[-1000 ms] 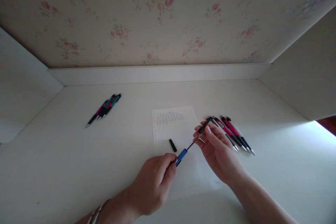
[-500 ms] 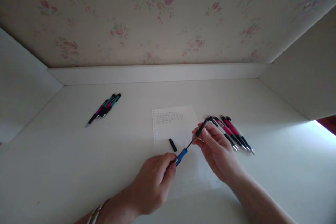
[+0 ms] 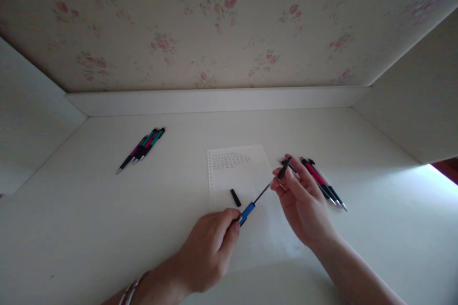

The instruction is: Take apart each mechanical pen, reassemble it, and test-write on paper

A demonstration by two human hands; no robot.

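Slim blue plastic pen barrel [image 3: 247,211] juts past clasping left fingers [image 3: 232,232], likely for steadiness; right fingers [image 3: 296,187] pinch tapered black plastic piece [image 3: 285,168].

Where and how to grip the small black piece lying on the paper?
Probably best pinched at mid-length, across its narrow width, from above and the far side. The small black piece lies flat and slanted on the paper, long and slim, its long sides free; the left hand, holding the blue pen, crowds its near end.
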